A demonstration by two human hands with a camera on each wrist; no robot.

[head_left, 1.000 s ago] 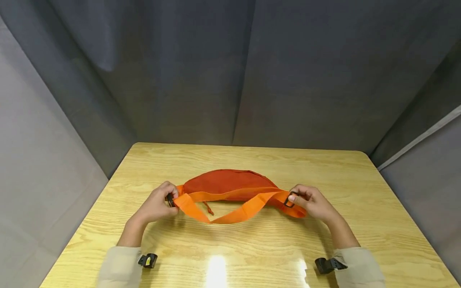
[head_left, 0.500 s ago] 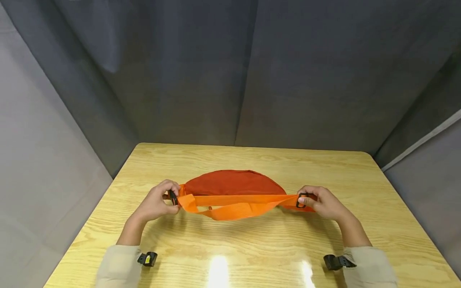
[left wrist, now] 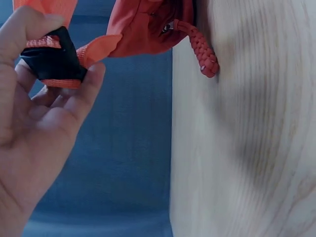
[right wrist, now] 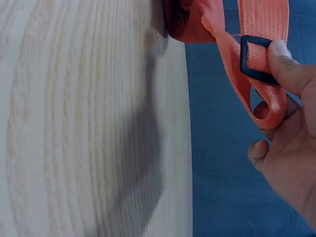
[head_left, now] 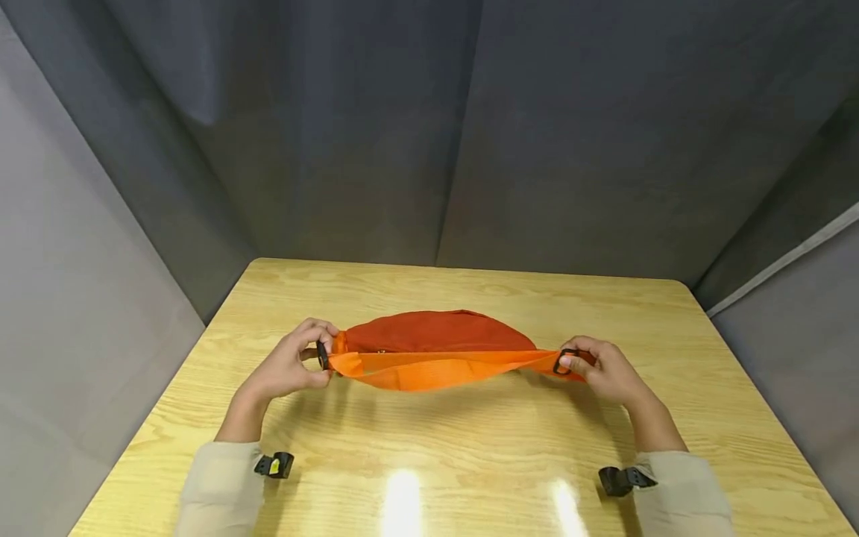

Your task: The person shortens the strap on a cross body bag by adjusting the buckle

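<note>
A red waist bag (head_left: pixel 439 332) with an orange webbing strap (head_left: pixel 429 375) is stretched sideways between my two hands in the head view. At its left end, my left hand (head_left: pixel 295 362) pinches the black buckle (left wrist: pixel 54 59) between thumb and fingertips. Over on the right, my right hand (head_left: pixel 606 371) grips the strap at a black slider (right wrist: pixel 244 58), thumb against the slider's frame and a webbing loop over the fingers. One strap length runs nearly straight; another sags slightly in front. From the bag's zipper hangs a braided cord pull (left wrist: pixel 201 52), shown in the left wrist view.
The bag is over a light wood-grain table (head_left: pixel 470 440). Dark grey curtains (head_left: pixel 349 149) stand behind the table's far edge, with lighter grey panels (head_left: pixel 74 261) at the sides. Both wrists wear a small black camera (head_left: pixel 278 465).
My right hand has moved right, drawing the strap straighter, and its hanging loop has become shallower. The left hand keeps its hold on the buckle.
</note>
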